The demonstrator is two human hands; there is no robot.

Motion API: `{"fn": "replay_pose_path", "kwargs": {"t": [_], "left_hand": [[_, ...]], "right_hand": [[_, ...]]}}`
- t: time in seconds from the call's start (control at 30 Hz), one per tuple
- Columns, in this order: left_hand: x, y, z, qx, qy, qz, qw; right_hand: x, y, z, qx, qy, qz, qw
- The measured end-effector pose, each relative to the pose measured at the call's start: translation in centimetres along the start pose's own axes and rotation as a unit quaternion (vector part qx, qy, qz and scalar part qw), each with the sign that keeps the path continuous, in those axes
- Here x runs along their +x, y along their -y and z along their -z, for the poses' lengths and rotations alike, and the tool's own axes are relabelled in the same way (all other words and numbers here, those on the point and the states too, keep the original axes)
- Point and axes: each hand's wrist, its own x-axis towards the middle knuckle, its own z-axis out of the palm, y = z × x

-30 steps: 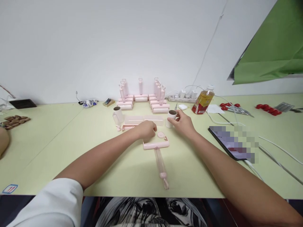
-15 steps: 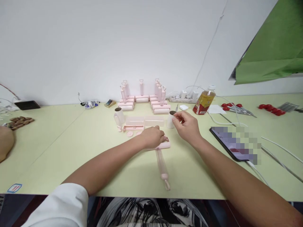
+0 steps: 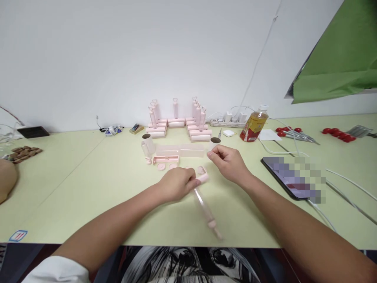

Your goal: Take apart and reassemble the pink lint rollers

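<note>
My left hand (image 3: 176, 182) grips the head of a pink lint roller frame (image 3: 202, 178); its clear pink handle (image 3: 206, 210) points toward me, blurred and tilted to the right. My right hand (image 3: 228, 162) holds a white paper roll (image 3: 214, 143) with a brown core, just right of the roller head. On the table beyond lie two clear pink covers (image 3: 180, 150), a pink tray part (image 3: 165, 159), small pink discs (image 3: 161, 166), and another white roll (image 3: 147, 143) standing upright.
Finished pink lint rollers (image 3: 176, 120) are stacked near the wall. An oil bottle (image 3: 253, 125), a power strip (image 3: 228, 122), a tablet (image 3: 290, 175) with cables, red-handled tools (image 3: 287, 133) lie to the right. Brown pieces (image 3: 22, 152) sit far left. A green cloth (image 3: 338, 59) hangs upper right.
My left hand closed on the roller head and pulled it toward me, swinging the handle rightward. My right hand lifted the white roll off the table and brought it closer.
</note>
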Motion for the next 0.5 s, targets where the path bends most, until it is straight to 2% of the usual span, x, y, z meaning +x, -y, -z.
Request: {"fn": "replay_pose_path", "kwargs": {"t": [0.1,0.17,0.23,0.4,0.47,0.5], "left_hand": [[-0.5,0.8,0.4,-0.117,-0.104,0.012,0.988],[-0.7,1.3,0.3,-0.173,-0.179,0.017,0.968],[-0.7,1.6,0.2,-0.225,-0.212,0.019,0.951],[-0.8,2.1,1.1,-0.393,-0.177,0.013,0.902],[-0.8,2.3,1.8,-0.441,-0.126,0.009,0.888],[-0.9,2.4,2.1,-0.462,-0.077,0.010,0.883]], "right_hand": [[-0.7,0.6,-0.5,0.051,0.143,-0.004,0.988],[-1.3,0.8,-1.0,0.040,0.236,0.013,0.971],[-1.7,0.9,-1.4,0.009,0.277,0.040,0.960],[-1.6,0.4,-1.5,0.025,0.284,0.089,0.954],[-1.4,0.1,-1.4,0.047,0.282,0.107,0.952],[-1.4,0.1,-1.4,0.050,0.279,0.115,0.952]]}}
